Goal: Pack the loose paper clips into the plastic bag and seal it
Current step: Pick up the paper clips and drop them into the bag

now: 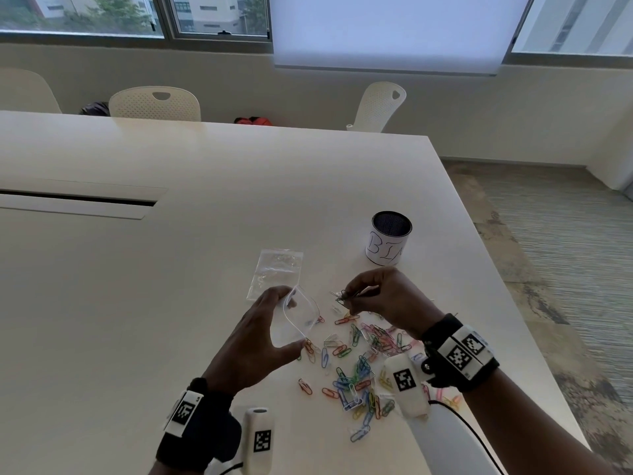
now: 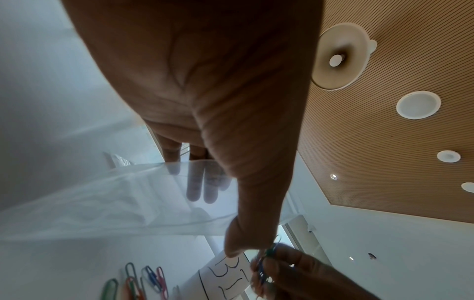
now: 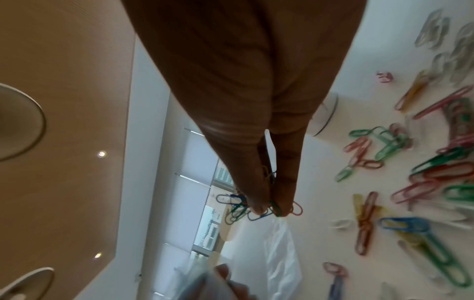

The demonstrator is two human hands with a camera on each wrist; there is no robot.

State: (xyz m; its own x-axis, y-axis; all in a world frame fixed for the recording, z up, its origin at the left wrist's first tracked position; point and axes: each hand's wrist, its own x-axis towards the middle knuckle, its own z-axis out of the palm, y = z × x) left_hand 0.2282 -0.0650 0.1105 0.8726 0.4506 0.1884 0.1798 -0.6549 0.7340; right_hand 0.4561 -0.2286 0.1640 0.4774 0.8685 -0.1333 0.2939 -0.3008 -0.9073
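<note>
From the head view, the left hand (image 1: pixel 255 341) holds a small clear plastic zip bag (image 1: pixel 297 318) above the white table (image 1: pixel 171 269), thumb below and fingers above its mouth, so that the opening is bowed wide and faces the right hand. The right hand (image 1: pixel 387 301) is raised just beside that opening, its fingertips pinching a small cluster of dark paper clips (image 1: pixel 342 296). Under and between both hands, a scatter of loose coloured wire paper clips (image 1: pixel 359 368) lies on the table, running toward its near edge, not far from its right edge. A second flat clear plastic bag (image 1: pixel 275 274) lies on the table just beyond the left hand. Farther toward the right edge stands a white cylindrical cup with a dark mesh inside and handwritten letters (image 1: pixel 388 238).

The left wrist view shows the left hand's fingers (image 2: pixel 195 182) seen through the bag's clear film (image 2: pixel 115 203) and the thumb (image 2: pixel 254 223) against its edge; the right hand's fingers (image 2: pixel 290 270) grip blue and green clips (image 2: pixel 266 261) just beside the thumb tip.

The right wrist view shows thumb and fingers pressed together on several blue, green and red clips (image 3: pixel 259 205), directly above the clear bag (image 3: pixel 282 253), with loose clips (image 3: pixel 410 182) spread on the table to the right.
</note>
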